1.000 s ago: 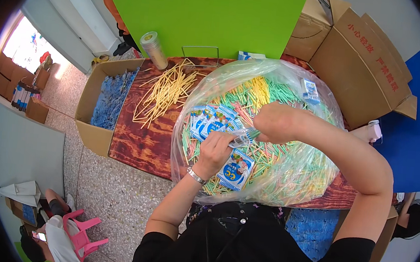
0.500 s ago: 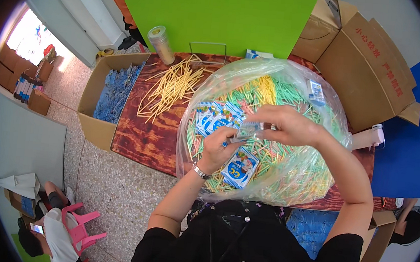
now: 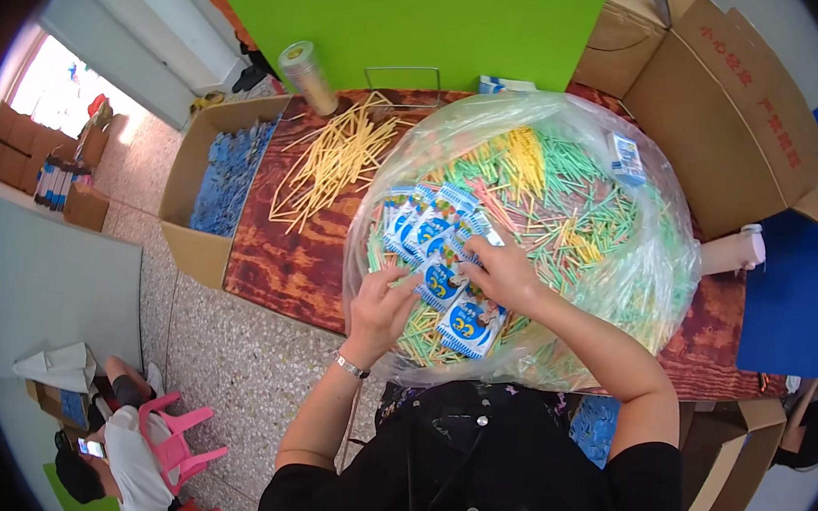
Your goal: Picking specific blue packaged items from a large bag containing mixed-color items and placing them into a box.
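Observation:
Several blue and white packets [image 3: 421, 224] lie overlapping on a heap of thin, coloured sticks [image 3: 570, 192] inside a big clear plastic bag [image 3: 658, 248]. My right hand [image 3: 506, 276] has its thumb and fingers closed at the right edge of a packet [image 3: 440, 280] in the middle of the group. On that packet's left side is my left hand [image 3: 381, 313], its fingers bent and a little apart, the tips near the edge. Another packet [image 3: 471, 325] lies just below, nearest to me. What the right fingertips cover is partly hidden.
Loose yellow sticks [image 3: 340, 157] lie on the red-brown table [image 3: 281, 274] left of the bag. Behind them stand a clear stacked tube [image 3: 308, 76] and a wire stand [image 3: 403, 82]. Cardboard boxes [image 3: 188, 168] flank the table. A seated person [image 3: 134, 450] is at lower left.
Both hands have come down from above the heap onto the packets. The clear, shiny packet they held up between them now lies among the others, and the hands have moved apart.

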Available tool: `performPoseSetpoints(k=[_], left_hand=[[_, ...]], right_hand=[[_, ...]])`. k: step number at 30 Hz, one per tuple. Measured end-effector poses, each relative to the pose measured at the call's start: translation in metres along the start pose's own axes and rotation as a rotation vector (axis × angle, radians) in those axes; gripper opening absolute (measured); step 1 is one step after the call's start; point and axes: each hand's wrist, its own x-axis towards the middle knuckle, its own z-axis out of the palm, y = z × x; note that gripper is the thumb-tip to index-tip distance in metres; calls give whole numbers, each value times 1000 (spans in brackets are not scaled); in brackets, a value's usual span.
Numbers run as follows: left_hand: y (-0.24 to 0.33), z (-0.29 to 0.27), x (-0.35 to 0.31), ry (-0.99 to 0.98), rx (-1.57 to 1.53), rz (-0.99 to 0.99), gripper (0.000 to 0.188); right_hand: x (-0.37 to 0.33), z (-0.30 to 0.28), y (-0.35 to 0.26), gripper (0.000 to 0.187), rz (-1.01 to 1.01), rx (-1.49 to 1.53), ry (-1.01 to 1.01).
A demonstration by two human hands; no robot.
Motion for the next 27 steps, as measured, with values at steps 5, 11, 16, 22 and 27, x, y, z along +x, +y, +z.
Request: performPoseSetpoints(k=[5, 11, 16, 22, 27], left_hand=[[0, 27, -5, -253, 71, 76, 37], [1, 34, 5, -288, 138, 107, 38], [7, 32, 6, -318, 134, 72, 36], [16, 29, 3, -366, 151, 48, 35], [20, 28, 9, -259, 120, 93, 37]], right_hand=[[2, -30, 6, 32, 156, -118, -197], [-15, -35, 11, 36, 239, -235, -568], [-30, -16, 28, 32, 162, -173, -470], [-17, -34, -1, 22, 277, -272, -589], [-33, -27, 15, 14, 51, -373, -287]])
